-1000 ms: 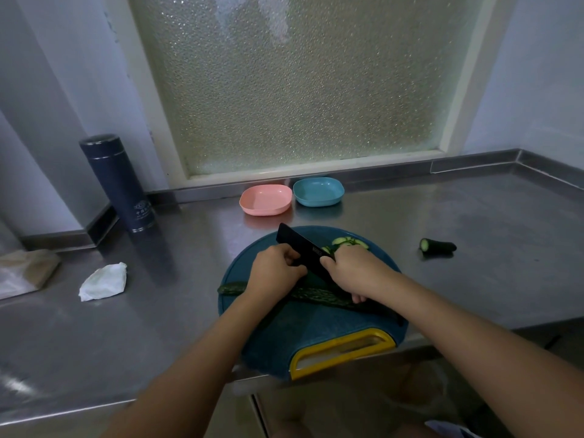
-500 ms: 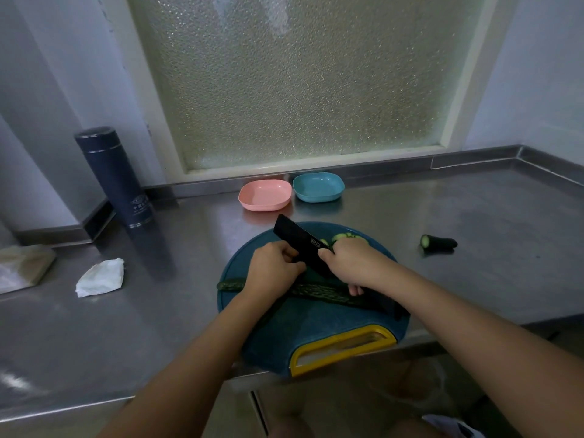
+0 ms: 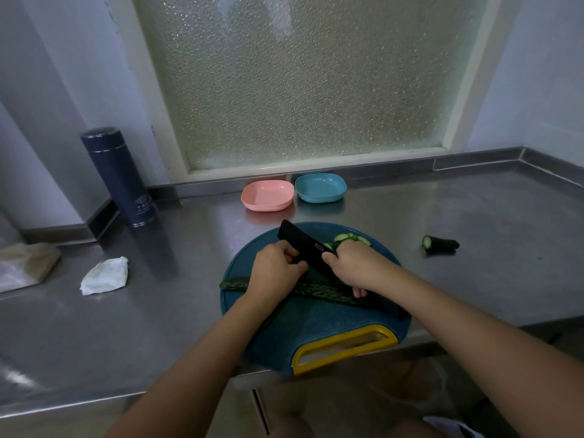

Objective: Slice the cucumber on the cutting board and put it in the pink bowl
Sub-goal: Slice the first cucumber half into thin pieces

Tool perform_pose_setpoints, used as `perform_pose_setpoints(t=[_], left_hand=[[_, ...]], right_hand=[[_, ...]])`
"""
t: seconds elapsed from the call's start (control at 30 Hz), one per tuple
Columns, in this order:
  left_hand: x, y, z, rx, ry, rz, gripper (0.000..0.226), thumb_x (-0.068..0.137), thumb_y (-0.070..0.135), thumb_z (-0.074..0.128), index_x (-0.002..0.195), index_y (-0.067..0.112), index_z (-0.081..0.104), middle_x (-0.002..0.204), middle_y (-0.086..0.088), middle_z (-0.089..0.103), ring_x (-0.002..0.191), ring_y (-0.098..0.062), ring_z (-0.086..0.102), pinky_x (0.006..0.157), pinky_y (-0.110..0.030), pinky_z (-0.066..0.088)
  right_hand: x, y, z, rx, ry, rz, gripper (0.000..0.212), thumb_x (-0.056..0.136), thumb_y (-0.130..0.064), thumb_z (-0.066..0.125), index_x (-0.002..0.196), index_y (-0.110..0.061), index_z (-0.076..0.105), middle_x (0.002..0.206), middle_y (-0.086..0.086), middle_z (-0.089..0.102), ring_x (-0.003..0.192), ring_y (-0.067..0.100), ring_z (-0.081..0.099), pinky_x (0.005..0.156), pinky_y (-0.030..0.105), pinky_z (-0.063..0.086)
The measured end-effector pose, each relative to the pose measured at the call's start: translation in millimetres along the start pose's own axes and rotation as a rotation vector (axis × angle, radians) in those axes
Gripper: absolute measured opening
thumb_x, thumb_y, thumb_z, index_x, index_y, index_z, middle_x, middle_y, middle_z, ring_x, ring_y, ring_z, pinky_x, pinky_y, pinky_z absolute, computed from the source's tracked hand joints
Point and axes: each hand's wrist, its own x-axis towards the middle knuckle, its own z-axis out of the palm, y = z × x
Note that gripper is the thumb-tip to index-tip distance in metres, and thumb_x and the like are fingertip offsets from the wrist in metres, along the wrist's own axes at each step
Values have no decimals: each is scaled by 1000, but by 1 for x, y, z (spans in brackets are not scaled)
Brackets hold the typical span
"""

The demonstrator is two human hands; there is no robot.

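A long dark green cucumber (image 3: 319, 292) lies across the round blue cutting board (image 3: 316, 330). My left hand (image 3: 275, 270) grips the cucumber near its middle with curled fingers. Beside it, my right hand (image 3: 357, 267) grips a black knife (image 3: 303, 248), whose blade points up and left between the two hands, above the cucumber. Several cut slices (image 3: 350, 239) lie at the board's far edge, just beyond my right hand. The empty pink bowl (image 3: 268, 195) stands behind the board near the window.
A blue bowl (image 3: 320, 188) sits right of the pink one. A cut cucumber end (image 3: 441, 242) lies on the steel counter (image 3: 474, 279) to the right. A dark flask (image 3: 118, 177) and a crumpled tissue (image 3: 106, 275) are at the left. The board's yellow handle (image 3: 344, 347) overhangs the counter's front edge.
Both hands, the knife and the cucumber stay in nearly the same place on the board. Only the view has shifted slightly.
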Motion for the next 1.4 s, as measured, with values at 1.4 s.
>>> perform_pose_setpoints(t=[1.4], left_hand=[[15, 6, 1, 75, -28, -51, 16, 76, 21, 72, 86, 17, 60, 84, 0, 64, 80, -16, 60, 72, -31, 51]], right_hand=[[4, 0, -2, -37, 1, -12, 56, 102, -41, 27, 110, 6, 57, 52, 12, 59, 41, 19, 53, 48, 24, 45]])
